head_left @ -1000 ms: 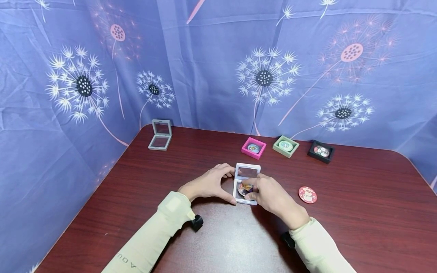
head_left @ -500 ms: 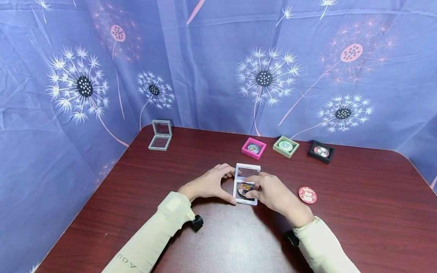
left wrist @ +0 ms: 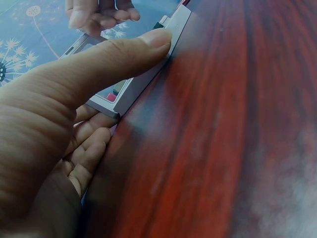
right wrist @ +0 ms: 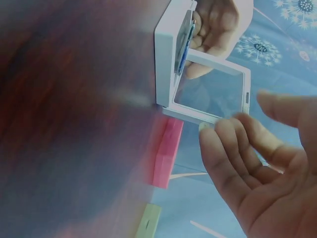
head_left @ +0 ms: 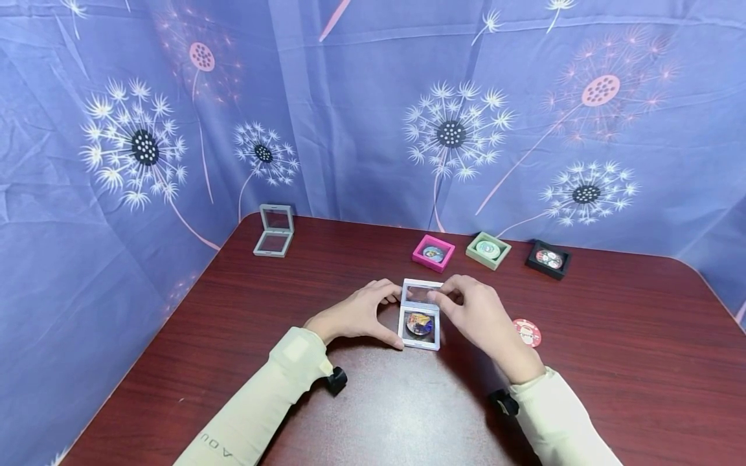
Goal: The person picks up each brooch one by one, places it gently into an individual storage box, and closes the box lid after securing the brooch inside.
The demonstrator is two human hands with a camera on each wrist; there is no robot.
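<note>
A white display case (head_left: 421,345) stands unfolded on the table, its clear-windowed lid (right wrist: 210,60) raised at the far side. Inside its base lies a round badge (head_left: 419,323) with a yellow, blue and dark picture. My left hand (head_left: 358,314) holds the case from the left, thumb (left wrist: 156,39) along the near edge and fingers by the lid. At the lid's right edge is my right hand (head_left: 474,310), with bent fingertips touching the frame in the right wrist view. Its thumb (right wrist: 277,106) stays apart from the fingers, near the lid's corner.
A red round badge (head_left: 527,332) lies partly behind my right wrist. Along the back stand a pink case (head_left: 433,265), a light green case (head_left: 471,254) and a black case (head_left: 561,274), each with a badge. An unfolded grey case (head_left: 271,253) sits far left, before a blue curtain (head_left: 361,116).
My right hand has let go of the badge and moved up and back to the lid's right edge. The badge now lies uncovered in the base. My left hand has stayed put.
</note>
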